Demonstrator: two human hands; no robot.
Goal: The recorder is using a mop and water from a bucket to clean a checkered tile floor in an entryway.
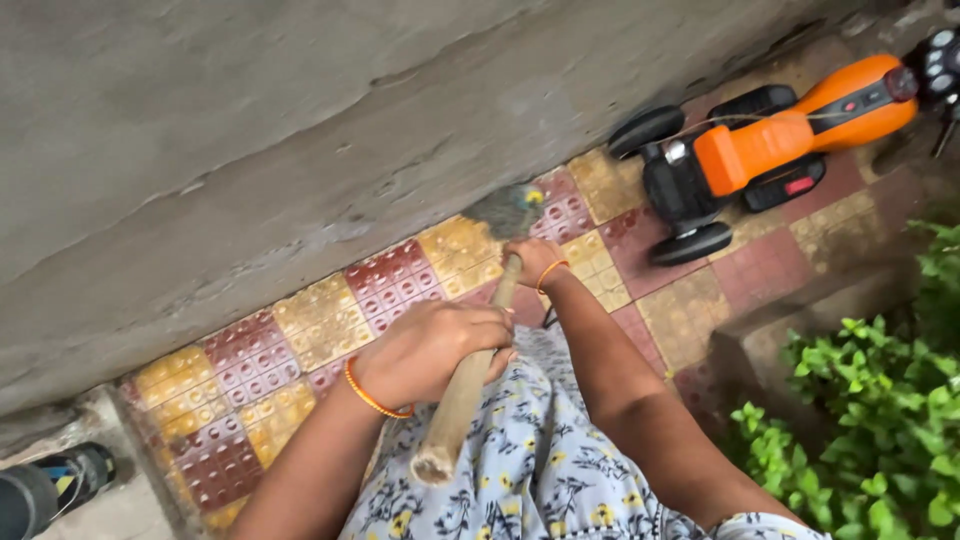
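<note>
Both my hands grip a wooden stick (462, 400) that points away from me toward the tiles. My left hand (432, 350), with an orange bangle at the wrist, is closed around the stick near its cut upper end. My right hand (533, 262), also with an orange bangle, holds it farther down, close to the grey, blurred head (508, 210). That head rests where the red and yellow paving tiles (320, 320) meet a grey concrete surface (300, 150). My blue floral dress (540, 460) fills the bottom of the view.
An orange and black toy ride-on vehicle (760, 150) stands on the tiles at the upper right. Green leafy plants (880, 400) grow behind a low kerb at the right. A dark cylindrical object (50, 490) lies at the bottom left.
</note>
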